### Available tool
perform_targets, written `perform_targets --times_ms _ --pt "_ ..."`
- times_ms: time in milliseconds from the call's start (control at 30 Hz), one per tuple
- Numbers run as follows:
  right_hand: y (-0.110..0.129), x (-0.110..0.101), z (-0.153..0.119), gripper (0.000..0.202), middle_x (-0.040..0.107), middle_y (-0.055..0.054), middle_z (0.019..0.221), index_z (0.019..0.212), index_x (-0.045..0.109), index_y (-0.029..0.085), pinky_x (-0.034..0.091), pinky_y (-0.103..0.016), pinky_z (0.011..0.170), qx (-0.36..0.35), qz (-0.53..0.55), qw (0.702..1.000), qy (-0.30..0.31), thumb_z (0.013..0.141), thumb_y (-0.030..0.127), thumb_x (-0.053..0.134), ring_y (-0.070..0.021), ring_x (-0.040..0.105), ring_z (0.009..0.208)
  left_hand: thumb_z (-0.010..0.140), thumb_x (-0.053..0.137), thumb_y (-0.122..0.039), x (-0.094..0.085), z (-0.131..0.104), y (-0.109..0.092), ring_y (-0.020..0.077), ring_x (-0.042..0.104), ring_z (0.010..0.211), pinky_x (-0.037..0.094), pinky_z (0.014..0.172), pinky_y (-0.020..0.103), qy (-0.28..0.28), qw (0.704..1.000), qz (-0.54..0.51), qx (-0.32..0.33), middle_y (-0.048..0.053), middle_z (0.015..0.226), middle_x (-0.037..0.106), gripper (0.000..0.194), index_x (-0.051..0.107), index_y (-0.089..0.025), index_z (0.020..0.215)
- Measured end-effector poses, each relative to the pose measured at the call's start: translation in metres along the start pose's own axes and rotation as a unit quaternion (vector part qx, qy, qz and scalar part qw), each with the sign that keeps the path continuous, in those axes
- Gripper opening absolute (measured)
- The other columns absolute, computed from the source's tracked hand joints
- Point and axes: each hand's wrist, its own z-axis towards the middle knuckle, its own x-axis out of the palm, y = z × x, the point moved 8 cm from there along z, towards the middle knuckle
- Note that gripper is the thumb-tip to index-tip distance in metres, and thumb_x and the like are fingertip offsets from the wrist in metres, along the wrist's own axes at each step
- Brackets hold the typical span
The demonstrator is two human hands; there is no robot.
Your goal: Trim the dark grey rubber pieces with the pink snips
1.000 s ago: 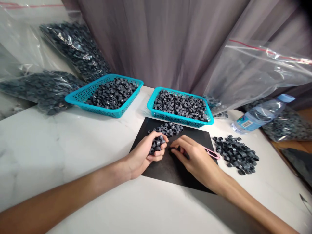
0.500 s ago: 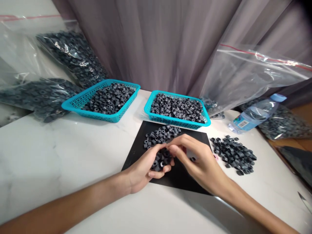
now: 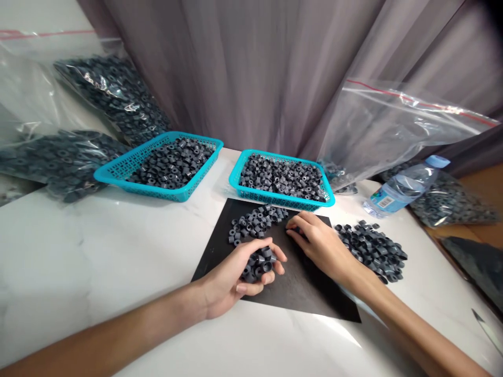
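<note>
Cupped in my left hand [image 3: 236, 272] is a handful of small dark grey plastic rings [image 3: 258, 264], held over the near left part of a black mat [image 3: 291, 288]. My right hand [image 3: 316, 238] is over the mat's right side, its fingers bent and pressed together, pointing left. Whatever lies between those fingertips is hidden. A pile of dark grey cylinder parts with holes [image 3: 257, 221] lies on the far part of the mat, left of my right hand. More grey rings [image 3: 375, 251] are heaped on the table, right of the mat.
Two turquoise baskets, a left one [image 3: 184, 195] and a right one [image 3: 275, 199], hold many grey parts. A water bottle [image 3: 408, 186] leans at the right beside a clear zip bag [image 3: 377, 131]. Filled plastic bags [image 3: 113, 94] stand at the left. A grey curtain [image 3: 251, 73] hangs behind.
My right hand has moved away from the left hand, to the far right part of the mat. The left hand stays cupped around the rings, its fingers slightly more spread.
</note>
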Motion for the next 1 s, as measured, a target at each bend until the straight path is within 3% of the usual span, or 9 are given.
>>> perform_targets --times_ms 200,300,400,500,633,700,800,933,1000 --pt "0.041 -0.032 -0.004 0.008 0.062 -0.002 0.093 0.097 0.063 0.022 0.047 -0.030 0.075 -0.020 0.182 0.983 -0.019 0.102 0.021 0.058 -0.0173 0.058 0.082 0.098 0.051 -0.035 0.001 0.001 0.003 0.0044 0.047 0.052 0.017 0.032 0.009 -0.013 1.000 -0.013 0.002 0.005 0.080 0.061 0.029 0.066 -0.012 0.089" --pt "0.075 -0.037 -0.010 0.007 0.064 -0.002 0.097 0.103 0.064 0.022 0.047 -0.030 0.080 -0.071 0.239 0.968 0.014 0.102 0.020 0.057 -0.0175 0.058 0.090 0.095 0.053 -0.026 0.002 0.001 0.000 0.0050 0.049 0.056 0.019 0.034 0.008 -0.015 0.999 -0.025 0.035 0.001 0.075 0.054 0.021 0.065 -0.013 0.084" --pt "0.091 -0.033 -0.013 0.011 0.065 -0.005 0.107 0.112 0.064 0.022 0.047 -0.033 0.087 -0.093 0.242 0.965 0.035 0.102 0.022 0.059 -0.0198 0.057 0.100 0.093 0.051 -0.019 0.003 0.002 -0.002 0.0040 0.046 0.054 0.022 0.035 0.008 -0.008 0.997 -0.044 0.059 -0.001 0.075 0.051 0.018 0.063 -0.015 0.081" --pt "0.086 -0.030 -0.011 0.011 0.066 -0.004 0.103 0.109 0.065 0.022 0.047 -0.033 0.086 -0.086 0.262 0.961 0.032 0.104 0.026 0.056 -0.0193 0.058 0.097 0.094 0.049 -0.019 0.002 0.002 -0.002 0.0040 0.046 0.055 0.020 0.035 0.008 -0.007 0.997 -0.054 0.054 0.000 0.077 0.052 0.018 0.063 -0.015 0.085" --pt "0.053 -0.036 -0.003 0.016 0.066 -0.004 0.096 0.101 0.065 0.021 0.046 -0.032 0.079 -0.022 0.248 0.967 -0.061 0.106 0.026 0.051 -0.0180 0.058 0.086 0.098 0.049 -0.031 0.002 0.001 0.001 0.0029 0.043 0.052 0.015 0.035 0.010 -0.018 0.999 -0.043 0.022 0.002 0.079 0.055 0.026 0.063 -0.012 0.086" --pt "0.039 -0.033 -0.001 0.013 0.066 -0.004 0.096 0.100 0.065 0.021 0.046 -0.032 0.076 0.002 0.221 0.972 -0.075 0.104 0.025 0.053 -0.0175 0.057 0.081 0.097 0.052 -0.036 0.003 0.000 0.003 0.0024 0.039 0.050 0.012 0.035 0.011 -0.016 1.000 -0.023 0.004 0.001 0.076 0.053 0.028 0.062 -0.012 0.085" --pt "0.037 -0.017 0.001 0.010 0.065 -0.004 0.099 0.103 0.066 0.021 0.047 -0.031 0.078 -0.013 0.205 0.978 -0.025 0.102 0.020 0.056 -0.0181 0.058 0.085 0.092 0.059 -0.041 0.013 -0.004 0.010 0.0026 0.034 0.048 0.009 0.037 0.013 0.022 0.999 0.027 -0.025 -0.002 0.069 0.048 0.030 0.059 -0.014 0.080" --pt "0.057 0.003 0.004 0.018 0.063 -0.003 0.107 0.117 0.065 0.024 0.050 -0.027 0.076 -0.077 0.264 0.959 0.070 0.101 0.018 0.058 -0.0146 0.058 0.084 0.088 0.063 -0.047 0.027 -0.012 0.026 0.0027 0.025 0.045 0.009 0.040 0.016 0.087 0.989 0.083 -0.090 -0.006 0.062 0.040 0.036 0.055 -0.015 0.073" --pt "0.065 0.009 0.009 0.019 0.062 -0.002 0.101 0.119 0.064 0.024 0.049 -0.025 0.071 -0.091 0.283 0.951 0.087 0.100 0.021 0.061 -0.0128 0.057 0.078 0.087 0.062 -0.048 0.029 -0.015 0.031 0.0028 0.021 0.044 0.009 0.041 0.018 0.098 0.984 0.100 -0.109 -0.007 0.059 0.036 0.036 0.053 -0.016 0.071"
